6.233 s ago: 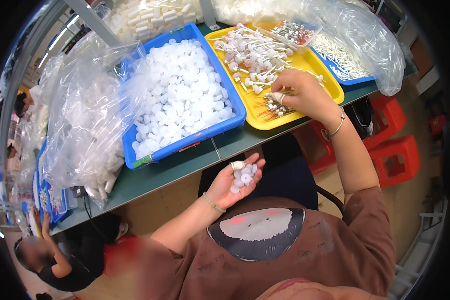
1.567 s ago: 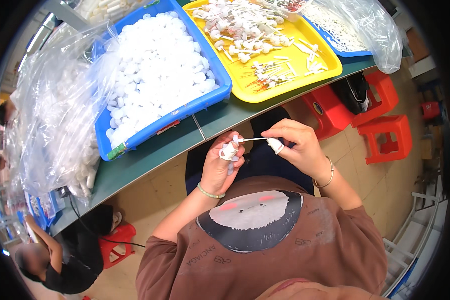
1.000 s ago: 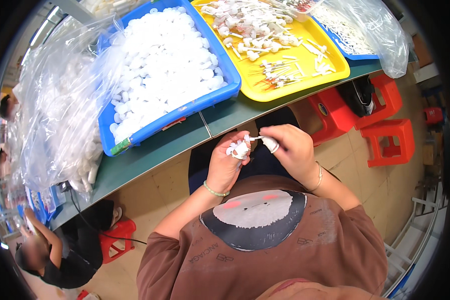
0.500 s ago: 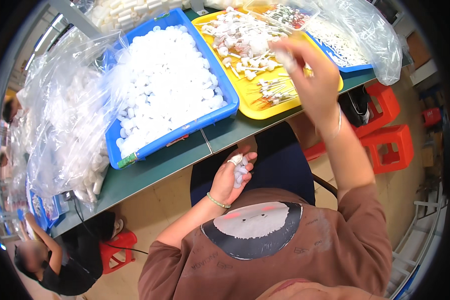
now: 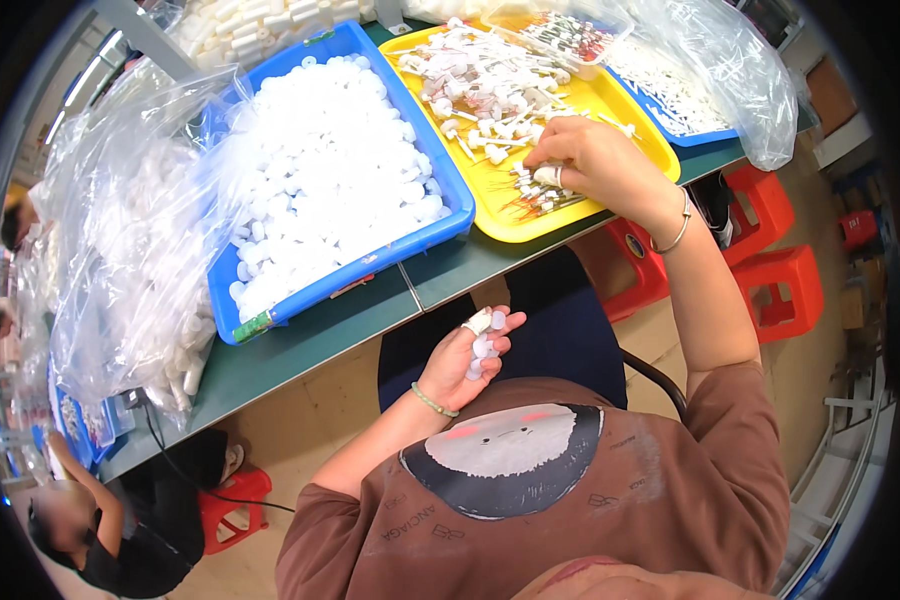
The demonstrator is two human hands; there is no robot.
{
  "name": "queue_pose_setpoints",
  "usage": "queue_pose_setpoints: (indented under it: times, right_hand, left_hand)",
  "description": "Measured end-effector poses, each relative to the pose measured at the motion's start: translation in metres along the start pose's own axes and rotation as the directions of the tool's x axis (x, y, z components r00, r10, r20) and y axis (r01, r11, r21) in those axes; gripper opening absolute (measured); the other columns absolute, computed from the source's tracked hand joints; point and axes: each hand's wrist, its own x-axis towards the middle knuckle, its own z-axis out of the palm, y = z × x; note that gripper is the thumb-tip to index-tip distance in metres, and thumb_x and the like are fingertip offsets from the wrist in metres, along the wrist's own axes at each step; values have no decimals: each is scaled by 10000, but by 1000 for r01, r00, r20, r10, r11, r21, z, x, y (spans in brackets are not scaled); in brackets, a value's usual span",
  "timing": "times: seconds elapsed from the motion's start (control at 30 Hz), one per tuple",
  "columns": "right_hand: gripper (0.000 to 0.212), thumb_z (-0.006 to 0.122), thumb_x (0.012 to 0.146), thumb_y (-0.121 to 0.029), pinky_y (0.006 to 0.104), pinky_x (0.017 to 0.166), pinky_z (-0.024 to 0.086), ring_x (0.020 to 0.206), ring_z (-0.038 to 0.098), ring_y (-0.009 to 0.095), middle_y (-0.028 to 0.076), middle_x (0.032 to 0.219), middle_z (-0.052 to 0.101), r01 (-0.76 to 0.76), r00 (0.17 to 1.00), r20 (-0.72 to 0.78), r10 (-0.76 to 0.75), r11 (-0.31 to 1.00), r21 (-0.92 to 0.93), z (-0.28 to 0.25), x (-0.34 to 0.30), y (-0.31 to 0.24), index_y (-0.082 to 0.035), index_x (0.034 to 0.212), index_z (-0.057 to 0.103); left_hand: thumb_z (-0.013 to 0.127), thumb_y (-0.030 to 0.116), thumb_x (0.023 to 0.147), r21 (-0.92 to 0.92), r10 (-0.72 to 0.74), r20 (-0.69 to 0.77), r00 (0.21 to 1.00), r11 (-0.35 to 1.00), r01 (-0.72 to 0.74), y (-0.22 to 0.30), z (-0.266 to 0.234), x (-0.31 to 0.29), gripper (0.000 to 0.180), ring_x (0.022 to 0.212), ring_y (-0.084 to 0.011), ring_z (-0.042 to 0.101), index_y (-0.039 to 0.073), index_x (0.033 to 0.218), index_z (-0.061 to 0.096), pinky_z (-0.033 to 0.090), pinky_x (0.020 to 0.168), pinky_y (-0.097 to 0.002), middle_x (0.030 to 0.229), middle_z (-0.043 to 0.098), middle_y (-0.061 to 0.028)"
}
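My left hand (image 5: 460, 358) is low in front of the bench, fingers curled round several small translucent white plastic caps (image 5: 482, 347). White wrapping covers its thumb. Over the yellow tray (image 5: 515, 228), my right hand (image 5: 605, 168) reaches down with thumb and fingers drawn together. The fingertips are at a bunch of thin white parts with reddish wires (image 5: 542, 198); what they pinch is hidden. Behind it in the same tray lies a heap of white-capped pieces with wires (image 5: 490, 75). A blue tray (image 5: 345, 275) full of round white caps (image 5: 330, 160) stands to the left.
Clear plastic bags (image 5: 120, 240) of white parts lie at the bench's left. A clear box (image 5: 570, 40) sits on the yellow tray's far end, beside another blue tray (image 5: 705, 138) of white sticks. Red stools (image 5: 780, 300) stand right; another person (image 5: 140, 530) sits at left.
My right hand has come down from above the heap toward the near part of the yellow tray, its fingers now at the wired parts. My left hand stays nearly in place with its caps.
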Motion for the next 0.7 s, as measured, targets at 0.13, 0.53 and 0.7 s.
queue_pose_setpoints:
  times: [0.13,0.53,0.7]
  right_hand:
    - [84,610,763,-63,403,776,479,858,607,316,116,879,632,66,998,30,-63,991,-114,-4,6,-3,-36,839,632]
    - [121,568,894,-85,318,753,483,833,627,215,93,855,625,60,967,-252,27,941,332,3,6,3,-44,1009,570]
    - [153,611,868,-39,272,696,495,755,627,152,70,860,631,58,939,-335,78,924,378,-4,-24,-46,-10,1017,589]
  left_hand:
    - [531,248,981,69,72,-13,997,995,-71,1,6,-6,310,761,-80,497,51,1219,503,397,491,-165,1168,552,-87]
    - [512,349,985,208,119,-116,986,974,-93,0,5,-7,369,710,-69,457,57,1210,503,358,477,-161,915,527,-33]
    - [479,289,1004,190,128,-83,988,975,-111,3,12,-10,338,710,-68,450,40,1231,506,356,477,-167,972,544,-28]
